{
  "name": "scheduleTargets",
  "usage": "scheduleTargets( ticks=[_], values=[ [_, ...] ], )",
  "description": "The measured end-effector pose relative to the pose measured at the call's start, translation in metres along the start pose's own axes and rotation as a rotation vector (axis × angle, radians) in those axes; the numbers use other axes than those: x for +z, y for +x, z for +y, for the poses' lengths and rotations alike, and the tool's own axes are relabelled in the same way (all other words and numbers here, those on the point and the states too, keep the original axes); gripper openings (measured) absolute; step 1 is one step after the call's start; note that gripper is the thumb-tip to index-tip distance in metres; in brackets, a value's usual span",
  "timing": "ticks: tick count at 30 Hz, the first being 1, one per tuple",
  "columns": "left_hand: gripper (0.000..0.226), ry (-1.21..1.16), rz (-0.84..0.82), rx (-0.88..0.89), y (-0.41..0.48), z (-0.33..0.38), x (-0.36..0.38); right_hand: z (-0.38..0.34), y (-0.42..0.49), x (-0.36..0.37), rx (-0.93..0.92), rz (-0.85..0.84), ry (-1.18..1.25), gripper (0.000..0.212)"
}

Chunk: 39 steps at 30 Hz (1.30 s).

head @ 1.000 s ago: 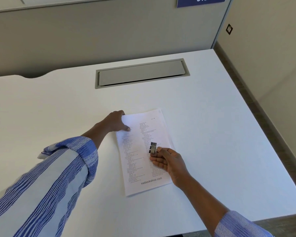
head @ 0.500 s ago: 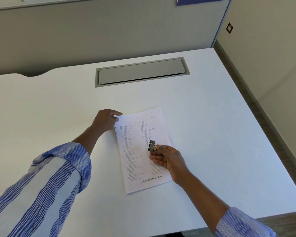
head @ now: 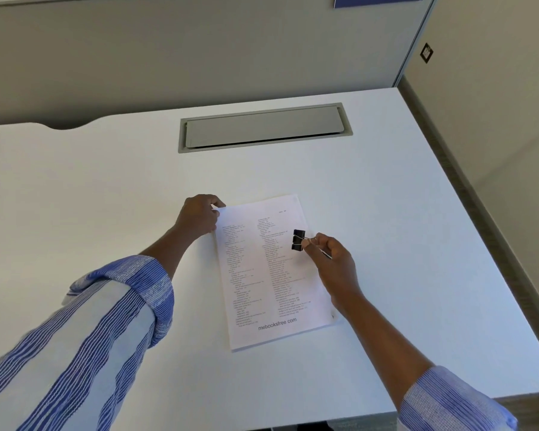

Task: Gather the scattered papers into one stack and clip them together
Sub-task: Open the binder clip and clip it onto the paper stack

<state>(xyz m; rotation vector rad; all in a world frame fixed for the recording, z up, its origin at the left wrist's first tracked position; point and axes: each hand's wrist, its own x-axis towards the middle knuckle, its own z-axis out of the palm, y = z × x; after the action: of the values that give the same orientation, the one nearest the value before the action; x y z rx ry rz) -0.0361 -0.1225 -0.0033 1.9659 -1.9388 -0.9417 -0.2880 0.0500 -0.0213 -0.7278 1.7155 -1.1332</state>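
White desk (head: 386, 213) fills the view. Grey partition (head: 199, 57) runs along its far edge at 12 o'clock, with a blue sign (head: 377, 0) cut off at the top toward 1 o'clock. Grey cable hatch (head: 265, 127) is set into the desk at 12 o'clock from the work, lid down. Small dark wall plate (head: 427, 52) is on the side wall at 2 o'clock.

Paper stack (head: 262, 275) lies flat near desk centre. Its long axis runs roughly 12 to 6 o'clock, near end swung slightly toward 5. Edges are squared. Top sheet is printed in two columns, "mebooksfree.com" at the near end.

My left hand (head: 199, 217) sits at the stack's 11 o'clock corner, fingers curled, thumb and fingertips pinching that corner. Striped blue left sleeve (head: 91, 337) is rolled back on the forearm, reaching in from 7 o'clock.

My right hand (head: 333, 262) comes in from 5 o'clock, with the right sleeve (head: 448, 402) at the frame's bottom edge. Thumb and forefinger pinch the wire handles of a black binder clip (head: 298, 240). Clip body points toward 9 o'clock, handles toward 3. It sits over the stack's right margin, about 2 o'clock from the sheet's middle. Cannot tell whether the clip mouth is spread, or whether it touches the paper.
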Motion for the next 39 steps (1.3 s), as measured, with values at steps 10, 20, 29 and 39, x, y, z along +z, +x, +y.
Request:
scheduleTargets(
  ticks=[10,20,29,39],
  values=[
    [0.008,-0.504,-0.021,-0.396,-0.001,-0.007,-0.002,0.004,-0.002,0.0,-0.001,-0.012,-0.036,0.022],
    [0.013,-0.441,0.027,-0.449,-0.027,-0.018,0.024,0.002,-0.008,0.005,0.025,-0.001,-0.045,0.023],
    [0.011,-0.186,0.021,-0.159,-0.024,-0.015,-0.011,0.003,-0.046,0.008,0.07,-0.086,-0.074,0.02],
    [0.027,0.368,-0.169,0.29,-0.033,0.031,-0.004,-0.024,-0.007,0.009,-0.048,-0.069,-0.198,0.026]
  ],
)
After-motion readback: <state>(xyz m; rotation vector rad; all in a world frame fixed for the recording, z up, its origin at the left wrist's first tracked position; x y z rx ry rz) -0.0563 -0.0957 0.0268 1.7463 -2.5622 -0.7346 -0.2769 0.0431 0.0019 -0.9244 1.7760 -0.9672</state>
